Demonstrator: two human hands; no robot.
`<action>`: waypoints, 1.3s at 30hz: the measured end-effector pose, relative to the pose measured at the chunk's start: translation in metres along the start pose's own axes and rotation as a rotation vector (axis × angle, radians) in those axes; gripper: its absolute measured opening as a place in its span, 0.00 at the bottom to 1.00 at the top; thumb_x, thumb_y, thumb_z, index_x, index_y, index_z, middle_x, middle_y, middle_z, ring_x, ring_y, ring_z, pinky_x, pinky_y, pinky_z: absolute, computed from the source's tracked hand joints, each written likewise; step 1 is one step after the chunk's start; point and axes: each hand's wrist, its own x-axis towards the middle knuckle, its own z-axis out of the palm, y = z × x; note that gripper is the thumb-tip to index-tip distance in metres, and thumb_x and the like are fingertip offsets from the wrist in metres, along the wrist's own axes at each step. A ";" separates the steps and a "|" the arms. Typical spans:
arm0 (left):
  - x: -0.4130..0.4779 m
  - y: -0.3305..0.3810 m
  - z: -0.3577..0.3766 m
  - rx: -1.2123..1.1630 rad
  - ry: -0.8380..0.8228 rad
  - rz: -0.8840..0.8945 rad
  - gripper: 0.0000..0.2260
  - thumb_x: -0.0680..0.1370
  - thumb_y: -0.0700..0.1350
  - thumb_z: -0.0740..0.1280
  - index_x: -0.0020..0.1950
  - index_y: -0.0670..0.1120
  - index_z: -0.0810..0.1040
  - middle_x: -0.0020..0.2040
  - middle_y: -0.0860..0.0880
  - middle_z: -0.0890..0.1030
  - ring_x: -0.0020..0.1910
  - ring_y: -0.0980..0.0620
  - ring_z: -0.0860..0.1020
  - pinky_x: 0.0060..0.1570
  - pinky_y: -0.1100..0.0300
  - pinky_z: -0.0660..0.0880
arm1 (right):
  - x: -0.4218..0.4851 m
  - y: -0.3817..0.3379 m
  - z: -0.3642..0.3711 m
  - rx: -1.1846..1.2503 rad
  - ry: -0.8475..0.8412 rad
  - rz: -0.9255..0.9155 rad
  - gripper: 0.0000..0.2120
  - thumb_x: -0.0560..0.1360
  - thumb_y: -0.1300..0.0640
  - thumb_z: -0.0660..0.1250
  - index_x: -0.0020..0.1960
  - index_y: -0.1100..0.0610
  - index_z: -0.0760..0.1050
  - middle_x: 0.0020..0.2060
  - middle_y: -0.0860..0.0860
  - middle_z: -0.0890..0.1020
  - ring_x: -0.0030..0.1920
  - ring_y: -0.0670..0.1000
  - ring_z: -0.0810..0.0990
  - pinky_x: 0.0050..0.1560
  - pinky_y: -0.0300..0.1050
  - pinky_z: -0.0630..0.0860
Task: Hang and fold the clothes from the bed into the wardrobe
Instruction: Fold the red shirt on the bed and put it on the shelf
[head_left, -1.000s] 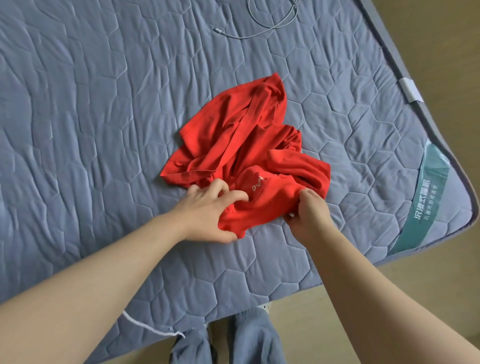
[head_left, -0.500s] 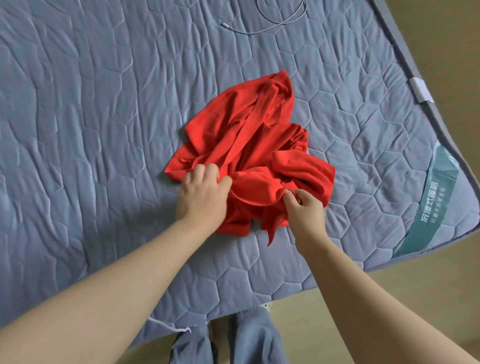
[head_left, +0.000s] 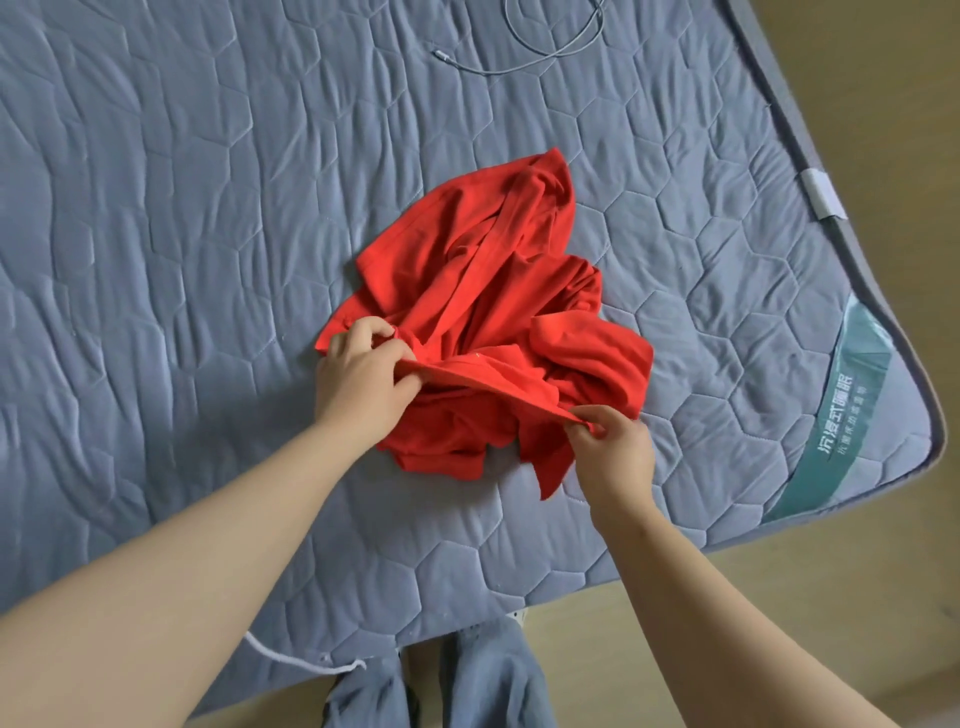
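Observation:
A crumpled red garment (head_left: 483, 291) lies in a heap on the grey-blue quilted bed (head_left: 182, 234). My left hand (head_left: 358, 379) grips one end of a hem at the heap's near left side. My right hand (head_left: 613, 447) pinches the same hem at the near right, and the edge is stretched taut between both hands, lifted slightly off the heap. A loose red corner hangs down beside my right hand. The wardrobe is out of view.
A thin grey cable (head_left: 545, 47) lies looped on the bed at the far side. The bed's corner with a teal label (head_left: 836, 421) is at the right, wooden floor (head_left: 883, 597) beyond it. My legs in grey trousers (head_left: 483, 686) stand at the near edge.
Both hands moved from the bunched middle of the garment to an edge, then pulled apart, drawing the hem taut between them. The heap shifted slightly.

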 end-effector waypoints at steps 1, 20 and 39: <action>0.001 -0.002 -0.005 -0.007 -0.011 0.040 0.09 0.70 0.50 0.73 0.44 0.46 0.82 0.60 0.49 0.72 0.58 0.43 0.68 0.58 0.53 0.64 | -0.001 -0.001 -0.002 0.080 -0.009 0.066 0.07 0.73 0.62 0.66 0.49 0.58 0.82 0.37 0.51 0.81 0.41 0.50 0.77 0.43 0.43 0.72; 0.006 -0.010 -0.032 -0.706 -0.437 -0.220 0.10 0.78 0.38 0.64 0.42 0.53 0.74 0.34 0.48 0.71 0.33 0.55 0.67 0.35 0.65 0.65 | 0.020 0.004 -0.027 -0.054 -0.029 0.193 0.11 0.78 0.53 0.63 0.42 0.60 0.72 0.35 0.52 0.76 0.43 0.57 0.77 0.36 0.44 0.63; -0.038 -0.036 0.026 0.670 -0.329 0.421 0.43 0.64 0.53 0.74 0.75 0.60 0.55 0.74 0.46 0.61 0.65 0.44 0.68 0.64 0.45 0.62 | -0.017 0.034 0.055 -0.853 -0.169 -0.485 0.34 0.65 0.50 0.72 0.69 0.54 0.66 0.66 0.56 0.69 0.60 0.60 0.72 0.56 0.53 0.69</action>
